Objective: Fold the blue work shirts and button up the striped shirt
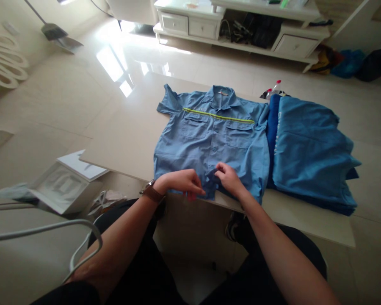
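Left hand (pixel 181 181) and right hand (pixel 227 178) both pinch the bottom hem of the light-blue woven work shirt (pixel 209 135), flat on the smooth beige table (pixel 127 135); folded blue garments (pixel 307 152) adjacent.

Daylight glare on glossy floor (pixel 114 63); wide-angle warp at edges; slightly soft.
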{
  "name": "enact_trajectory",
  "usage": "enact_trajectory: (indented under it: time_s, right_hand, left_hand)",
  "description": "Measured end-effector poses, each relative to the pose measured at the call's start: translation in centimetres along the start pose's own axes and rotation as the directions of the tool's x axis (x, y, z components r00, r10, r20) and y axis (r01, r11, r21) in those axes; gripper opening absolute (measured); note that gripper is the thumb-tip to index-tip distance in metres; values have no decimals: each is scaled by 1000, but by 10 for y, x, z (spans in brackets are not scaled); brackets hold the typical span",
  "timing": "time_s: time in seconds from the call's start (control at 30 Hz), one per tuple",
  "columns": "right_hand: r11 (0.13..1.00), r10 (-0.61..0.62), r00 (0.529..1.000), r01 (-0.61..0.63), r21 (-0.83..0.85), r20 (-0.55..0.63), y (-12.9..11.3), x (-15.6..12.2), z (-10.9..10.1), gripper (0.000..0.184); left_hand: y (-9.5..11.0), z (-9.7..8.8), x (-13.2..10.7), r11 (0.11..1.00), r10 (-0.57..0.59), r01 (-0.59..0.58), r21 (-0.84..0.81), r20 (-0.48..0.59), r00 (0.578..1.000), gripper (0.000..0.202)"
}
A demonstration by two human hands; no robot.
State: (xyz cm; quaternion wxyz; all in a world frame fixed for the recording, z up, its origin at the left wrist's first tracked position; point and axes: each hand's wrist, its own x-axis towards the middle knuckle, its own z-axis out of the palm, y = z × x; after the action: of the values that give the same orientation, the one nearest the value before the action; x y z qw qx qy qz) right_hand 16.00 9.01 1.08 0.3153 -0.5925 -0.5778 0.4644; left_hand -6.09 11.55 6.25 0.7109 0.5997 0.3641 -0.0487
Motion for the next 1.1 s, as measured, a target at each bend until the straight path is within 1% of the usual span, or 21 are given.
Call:
enact_trajectory:
  time_s: [0.03, 0.07, 0.1, 0.13, 0.17, 0.2, 0.23, 0.3, 0.37, 0.4, 0.47, 0.53, 0.6, 0.67, 0.77, 0.87, 0.93, 1.1]
  right_hand:
    - [997, -1, 992, 11, -80, 128, 0, -3, 2, 7]
    - [986, 6, 969, 35, -160, 249, 0, -6, 3, 5]
    - [971, 18, 936, 67, -229, 352, 0, -8, 5, 4]
    - [954, 34, 902, 98, -282, 429, 0, -11, 6, 5]
    - [940, 50, 877, 120, -318, 479, 0, -12, 6, 7]
    - [931, 59, 865, 132, -340, 499, 0, -13, 7, 8]
    - [928, 61, 869, 132, -348, 491, 1, -13, 8, 9]
    - [922, 28, 914, 134, -364, 406, 2, -12, 9, 11]
    - [883, -31, 953, 167, -438, 300, 3, -10, 10, 23]
    - [846, -53, 960, 189, -499, 274, 3, -10, 11, 30]
    - [748, -59, 958, 230, -622, 282, 1, -12, 12, 37]
    - [665, -28, 949, 252, -703, 314, -1, -15, 14, 36]
    - [617, -6, 945, 261, -742, 328, -5, -18, 16, 32]
    - [600, 4, 948, 253, -759, 320, -6, -18, 17, 28]
    - [618, -2, 965, 206, -759, 261, -5, -16, 17, 23]
    - [677, -36, 984, 153, -720, 176, 0, -10, 16, 10]
    - [738, -79, 988, 146, -658, 131, 4, -7, 14, 12]
    - [884, -210, 977, 205, -420, 36, 5, -1, 15, 11]
  left_hand:
    - [-3, -3, 3, 998, 60, -57, 27, -135, 989, 21]
    - [-7, -4, 7, 990, 129, -106, 95, -285, 950, 20]
    - [-10, -5, 11, 973, 195, -121, 198, -418, 887, 19]
    - [-14, -4, 16, 942, 257, -96, 321, -509, 821, 19]
    - [-18, -4, 21, 895, 315, -45, 445, -556, 769, 20]
    - [-22, -2, 25, 835, 359, 11, 550, -561, 746, 22]
    - [-25, -1, 28, 774, 388, 52, 631, -537, 749, 25]
    - [-30, 2, 32, 677, 408, 79, 732, -462, 787, 29]
    - [-32, 4, 34, 631, 400, 81, 771, -414, 818, 30]
    - [-33, 5, 35, 621, 393, 82, 780, -400, 828, 29]
    - [-34, 5, 36, 607, 380, 87, 790, -384, 842, 28]
    - [-34, 5, 37, 595, 368, 98, 798, -378, 850, 25]
    - [-34, 4, 38, 583, 359, 110, 805, -377, 854, 24]
    - [-34, 4, 39, 571, 351, 127, 811, -381, 855, 24]
    - [-34, 5, 41, 559, 352, 147, 816, -394, 849, 23]
    - [-35, 5, 42, 564, 366, 153, 811, -412, 834, 21]
    - [-35, 5, 44, 570, 372, 155, 807, -421, 827, 21]
    - [-30, 9, 46, 581, 378, 178, 795, -456, 806, 24]
